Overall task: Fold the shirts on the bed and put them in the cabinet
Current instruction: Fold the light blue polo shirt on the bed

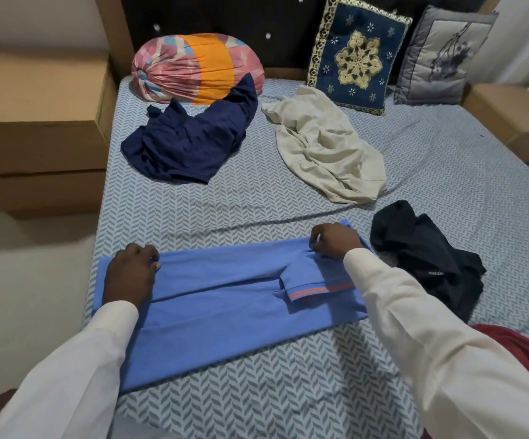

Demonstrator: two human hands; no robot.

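- The blue shirt lies flat across the near part of the bed, already narrowed into a long band that runs from under our left fingers to under our right ones.
- Its striped sleeve is folded inward on top of the band, just nearer to us than our right fingertips, so it does not stick out from the sides.
- Our left hand sits on the hem end with its fingers curled down onto the cloth. They appear to grip the far edge, though the tips are partly hidden.
- Our right hand is on the shoulder end, fingers bent and pinching the fabric at the far edge. A bit of collar pokes out just beyond the knuckles.
- We judge that holding both ends keeps the band taut and square for the next fold, end over end.
- Just to the right of our right fingers a black shirt lies crumpled.
- Well beyond both hands a beige shirt and a navy shirt wait unfolded.
- Farther still, a bolster and two cushions rest by the headboard.
- The cabinet is not in view.
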